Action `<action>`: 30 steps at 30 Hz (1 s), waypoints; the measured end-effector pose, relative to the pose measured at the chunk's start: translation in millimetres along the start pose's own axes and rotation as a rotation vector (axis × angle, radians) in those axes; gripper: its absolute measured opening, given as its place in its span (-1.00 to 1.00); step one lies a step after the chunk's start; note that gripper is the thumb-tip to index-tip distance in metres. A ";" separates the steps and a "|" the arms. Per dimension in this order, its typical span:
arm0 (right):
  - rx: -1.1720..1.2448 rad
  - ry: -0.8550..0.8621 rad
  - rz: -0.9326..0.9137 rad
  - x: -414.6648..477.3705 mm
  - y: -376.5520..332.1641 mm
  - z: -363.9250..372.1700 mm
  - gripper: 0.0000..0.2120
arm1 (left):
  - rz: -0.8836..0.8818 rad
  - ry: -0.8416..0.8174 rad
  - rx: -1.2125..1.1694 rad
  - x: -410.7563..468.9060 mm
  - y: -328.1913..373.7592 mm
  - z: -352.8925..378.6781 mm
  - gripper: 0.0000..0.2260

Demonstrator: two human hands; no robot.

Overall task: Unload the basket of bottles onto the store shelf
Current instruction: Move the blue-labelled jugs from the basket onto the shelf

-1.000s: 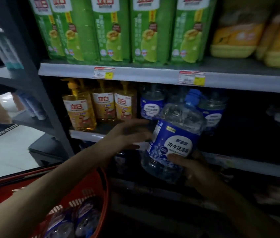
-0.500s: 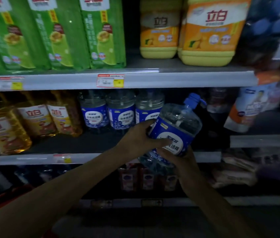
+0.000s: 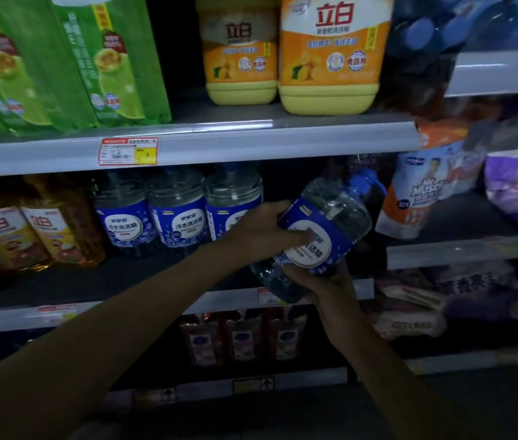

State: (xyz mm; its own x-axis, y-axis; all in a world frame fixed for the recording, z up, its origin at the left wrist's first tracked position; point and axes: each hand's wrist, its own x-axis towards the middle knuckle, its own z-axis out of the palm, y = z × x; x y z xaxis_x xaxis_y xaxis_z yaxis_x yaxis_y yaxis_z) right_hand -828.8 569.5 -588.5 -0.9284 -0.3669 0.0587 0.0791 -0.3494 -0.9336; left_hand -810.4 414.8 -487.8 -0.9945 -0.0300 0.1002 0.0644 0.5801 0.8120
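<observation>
One tilted, blue-labelled clear plastic bottle (image 3: 341,214) is gripped centre-right of frame, left hand (image 3: 264,231) curled over its label, right hand (image 3: 319,282) curled beneath its base.

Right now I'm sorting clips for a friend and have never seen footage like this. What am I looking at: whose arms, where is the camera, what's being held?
There is no machine here. These are a person's two bare arms, filmed by one wide-angle camera worn on the head, looking forward and down, so there is only this one view. The left hand lies over the blue label of a clear bottle with a blue cap. The right hand cups its base from below. Both have a grip on it. The bottle is tilted, cap towards the upper right, in front of the middle shelf. On that shelf stand three matching bottles and, further left, amber bottles. The shelf above carries green packs and yellow jugs.
</observation>
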 end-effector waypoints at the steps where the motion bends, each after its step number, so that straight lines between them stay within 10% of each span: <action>1: 0.024 0.023 0.000 5.3 -0.7 1.1 -0.12 | 0.038 0.048 0.077 4.3 1.1 4.3 -0.59; 11: 0.094 0.104 -0.158 53.5 8.0 -14.3 -0.23 | 0.050 0.434 0.371 24.5 -7.3 63.7 -0.38; 30: -0.331 0.068 -0.371 173.3 28.4 -45.0 -0.26 | 0.007 0.572 -0.591 97.0 -81.3 107.6 -0.37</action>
State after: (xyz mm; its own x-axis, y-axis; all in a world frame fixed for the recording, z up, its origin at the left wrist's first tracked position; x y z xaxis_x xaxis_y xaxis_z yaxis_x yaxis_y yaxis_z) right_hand -1003.8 534.7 -620.8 -0.8945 -0.2084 0.3954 -0.3704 -0.1496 -0.9167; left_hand -921.0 452.3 -606.0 -0.8085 -0.5309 0.2541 0.2621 0.0618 0.9631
